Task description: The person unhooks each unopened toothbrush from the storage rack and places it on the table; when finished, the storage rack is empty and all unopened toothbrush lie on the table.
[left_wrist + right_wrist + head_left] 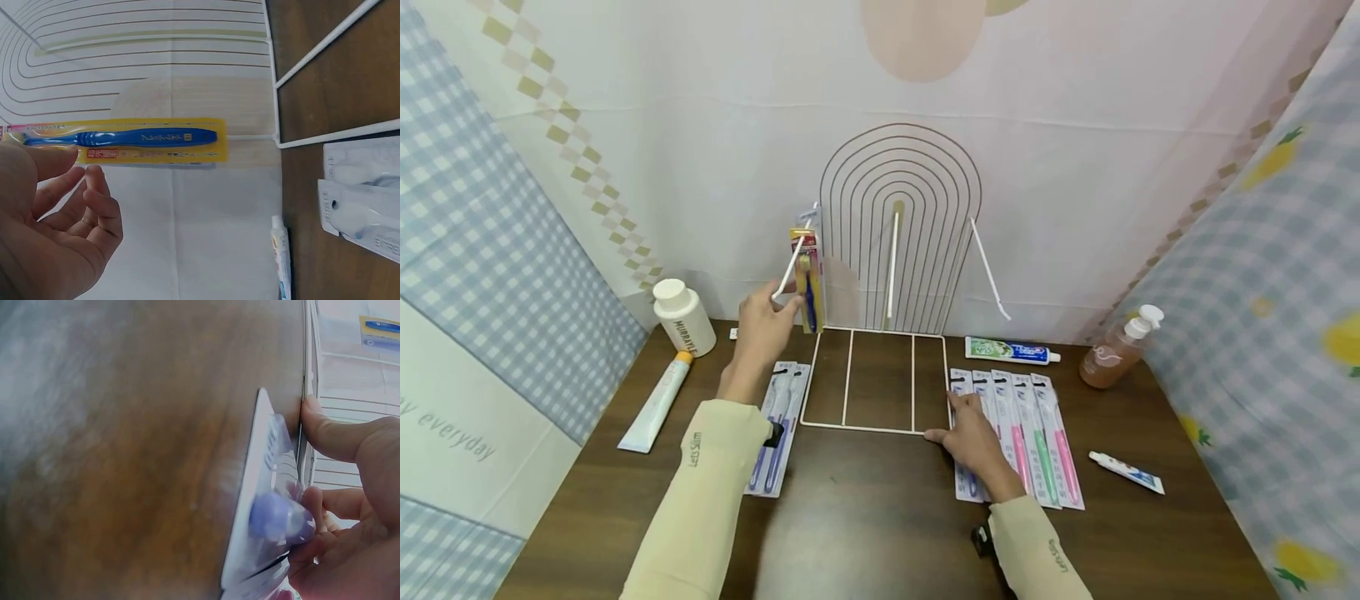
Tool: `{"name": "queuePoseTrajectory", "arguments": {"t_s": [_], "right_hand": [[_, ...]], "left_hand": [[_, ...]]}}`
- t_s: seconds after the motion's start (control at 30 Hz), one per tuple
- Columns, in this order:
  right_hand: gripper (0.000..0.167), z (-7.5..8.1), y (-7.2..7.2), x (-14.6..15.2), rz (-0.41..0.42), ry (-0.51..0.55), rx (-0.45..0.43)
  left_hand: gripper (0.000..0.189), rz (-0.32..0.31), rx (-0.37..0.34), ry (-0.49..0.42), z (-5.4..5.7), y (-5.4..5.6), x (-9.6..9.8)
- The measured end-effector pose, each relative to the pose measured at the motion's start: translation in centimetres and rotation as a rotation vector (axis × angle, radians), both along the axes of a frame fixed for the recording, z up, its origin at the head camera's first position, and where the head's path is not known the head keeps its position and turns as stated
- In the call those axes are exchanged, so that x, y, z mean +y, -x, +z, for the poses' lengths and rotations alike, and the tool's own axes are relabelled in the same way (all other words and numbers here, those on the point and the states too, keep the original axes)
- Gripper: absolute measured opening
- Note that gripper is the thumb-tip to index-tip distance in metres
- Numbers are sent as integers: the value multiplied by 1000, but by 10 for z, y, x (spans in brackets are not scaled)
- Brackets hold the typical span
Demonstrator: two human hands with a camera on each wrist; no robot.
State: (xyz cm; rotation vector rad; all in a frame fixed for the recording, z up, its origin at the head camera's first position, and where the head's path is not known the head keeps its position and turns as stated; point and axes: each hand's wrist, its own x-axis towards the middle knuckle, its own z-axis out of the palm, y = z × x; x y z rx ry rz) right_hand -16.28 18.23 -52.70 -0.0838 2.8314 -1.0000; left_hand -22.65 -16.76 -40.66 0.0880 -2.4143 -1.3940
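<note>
A white wire rack stands on the table, with three prongs sloping forward. On its left prong hangs a yellow-backed toothbrush pack with a blue handle, a paler pack edge showing behind it. My left hand is beside that prong's front end, its thumb right at the pack and its other fingers loosely bent below, as the left wrist view shows. My right hand grips the rack's front right corner, thumb at the front wire, fingers along the side wire, over a purple-handled toothbrush pack.
Toothbrush packs lie in a row on the right, others on the left. Around them are a toothpaste tube, a small tube, a pump bottle, a white bottle and an orange-capped tube. Curtains hang behind.
</note>
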Motion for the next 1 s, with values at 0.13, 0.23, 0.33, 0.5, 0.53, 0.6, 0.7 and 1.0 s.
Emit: {"name": "queuePoseTrajectory", "arguments": {"t_s": [0.13,0.23,0.33,0.5,0.53,0.6,0.7,1.0], "right_hand": [[94,-3,-1,2,-2,13,-1],[93,-9,-1,2,9,18,25],[93,-13,1,2,10,21,57],[94,-9,2,1,1,28,56],[93,-10,2,1,-3,26,59],[92,-7,1,1,2,23,61],[91,-9,1,1,7,11,75],[91,-4,0,1,13,11,68]], "left_hand": [[30,6,-29,-45,2,2,4],[27,24,-36,-64,2,1,6],[23,40,-15,-72,3,1,6],[18,45,35,-84,3,1,10],[17,45,43,-86,4,1,11],[16,41,57,-97,5,0,13],[16,13,67,-118,8,-2,16],[19,-81,61,-21,8,-13,20]]}}
